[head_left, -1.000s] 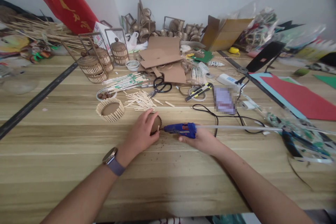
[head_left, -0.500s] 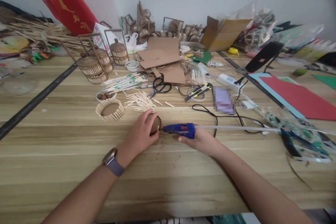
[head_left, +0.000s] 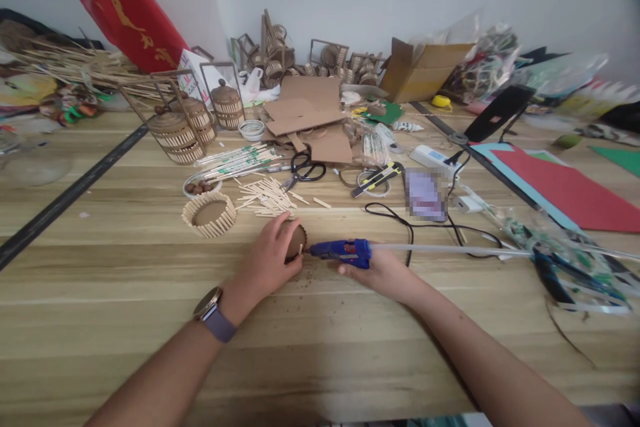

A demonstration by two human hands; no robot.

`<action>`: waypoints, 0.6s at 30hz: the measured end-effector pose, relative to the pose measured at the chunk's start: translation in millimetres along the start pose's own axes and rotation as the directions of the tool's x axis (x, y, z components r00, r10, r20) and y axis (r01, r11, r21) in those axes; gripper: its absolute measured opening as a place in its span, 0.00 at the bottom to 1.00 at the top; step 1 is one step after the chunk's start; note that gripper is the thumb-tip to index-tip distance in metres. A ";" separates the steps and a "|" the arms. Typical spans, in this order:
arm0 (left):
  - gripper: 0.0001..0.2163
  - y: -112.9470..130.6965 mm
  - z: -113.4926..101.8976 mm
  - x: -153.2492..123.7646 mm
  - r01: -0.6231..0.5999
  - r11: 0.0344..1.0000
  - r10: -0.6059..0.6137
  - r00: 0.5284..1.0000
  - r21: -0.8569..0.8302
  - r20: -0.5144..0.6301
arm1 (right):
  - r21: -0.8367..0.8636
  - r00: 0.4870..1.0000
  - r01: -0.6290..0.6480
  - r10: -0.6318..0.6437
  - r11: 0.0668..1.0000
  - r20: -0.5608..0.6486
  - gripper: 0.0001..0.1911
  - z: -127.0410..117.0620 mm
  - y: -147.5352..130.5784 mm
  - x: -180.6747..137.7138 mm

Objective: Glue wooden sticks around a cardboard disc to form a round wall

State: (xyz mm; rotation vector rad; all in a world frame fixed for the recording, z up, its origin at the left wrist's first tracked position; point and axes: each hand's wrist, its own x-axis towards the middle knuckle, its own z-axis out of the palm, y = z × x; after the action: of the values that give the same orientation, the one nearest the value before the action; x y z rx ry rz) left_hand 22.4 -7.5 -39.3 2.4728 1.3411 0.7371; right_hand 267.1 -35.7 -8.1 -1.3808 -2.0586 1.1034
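Observation:
My left hand [head_left: 270, 250] is closed around a round brown cardboard disc [head_left: 298, 240] with a ridged edge, low over the table. A short pale stick [head_left: 301, 249] stands at the disc's near right edge by my thumb. In my right hand [head_left: 385, 270] is a blue hot glue gun [head_left: 343, 251], its nozzle pointing left and at or very near the disc's edge. A long clear glue stick [head_left: 450, 250] runs out of its back. Left of my left hand sits a small round basket [head_left: 209, 215] ringed with upright sticks, close to a pile of short wooden sticks [head_left: 267, 196].
Behind the sticks lie black scissors [head_left: 306, 168], a bowl of brown beads [head_left: 201, 185] and cardboard sheets [head_left: 305, 110]. A utility knife [head_left: 377, 180], a phone [head_left: 425, 195] and a black cable [head_left: 390, 211] are to the right. Finished lidded baskets [head_left: 175, 133] stand at the back left.
The whole view has shifted slightly, with things appearing a little lower. Both hands, the disc and the glue gun keep nearly the same positions relative to each other.

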 end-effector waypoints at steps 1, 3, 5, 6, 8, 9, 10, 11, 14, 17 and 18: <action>0.28 0.1 -0.3 0.1 0.000 1.000 0.000 1.000 -0.002 0.001 | 0.002 1.000 0.001 -0.001 1.000 0.002 0.21 0.2 -0.3 0.1; 0.27 0.4 -0.9 0.2 -0.001 1.000 0.001 1.000 -0.007 0.006 | -0.001 1.000 -0.005 0.005 1.000 0.005 0.21 0.3 -0.9 0.4; 0.27 0.5 -1.1 0.3 0.002 1.000 -0.002 1.000 -0.011 0.012 | -0.012 1.000 -0.014 0.014 1.000 0.002 0.22 -0.1 -1.5 0.6; 0.27 0.6 -1.0 0.3 0.005 1.000 -0.005 1.000 -0.012 0.014 | -0.015 1.000 -0.014 0.014 1.000 0.003 0.22 -0.5 -1.9 0.7; 0.27 0.5 -0.4 0.2 0.011 1.000 -0.011 1.000 -0.009 0.016 | -0.011 1.000 -0.003 0.003 1.000 0.010 0.21 -1.2 -2.6 0.7; 0.27 0.3 0.1 0.1 0.012 1.000 -0.011 1.000 -0.006 0.014 | -0.008 1.000 0.006 -0.005 1.000 0.012 0.21 -1.3 -3.0 0.6; 0.27 0.1 0.6 0.0 0.011 1.000 -0.011 1.000 -0.004 0.009 | -0.005 1.000 0.011 -0.011 1.000 0.014 0.21 -1.2 -3.3 0.5; 0.27 -0.2 1.2 -0.2 0.009 1.000 -0.009 1.000 -0.003 0.003 | -0.005 1.000 0.012 -0.012 1.000 0.012 0.21 -0.8 -3.5 0.4; 0.27 -1.1 2.2 -0.3 0.004 1.000 -0.004 1.000 -0.005 -0.014 | -0.006 1.000 -0.020 0.020 1.000 -0.012 0.21 1.0 -3.7 0.5; 0.28 -1.4 1.9 0.0 0.006 1.000 -0.006 1.000 -0.008 -0.017 | 0.013 0.995 -0.057 0.058 0.998 -0.084 0.20 -0.6 -2.2 2.0; 0.28 -1.4 1.6 0.1 0.008 1.000 -0.008 1.000 -0.009 -0.015 | 0.023 0.990 -0.064 0.066 0.998 -0.123 0.21 -3.0 -1.1 2.6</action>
State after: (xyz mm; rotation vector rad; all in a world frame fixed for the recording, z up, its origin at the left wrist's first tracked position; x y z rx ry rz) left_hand 22.2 -6.6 -41.2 2.4588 1.3487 0.7596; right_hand 267.5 -32.4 -5.6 -1.4785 -1.9237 1.0328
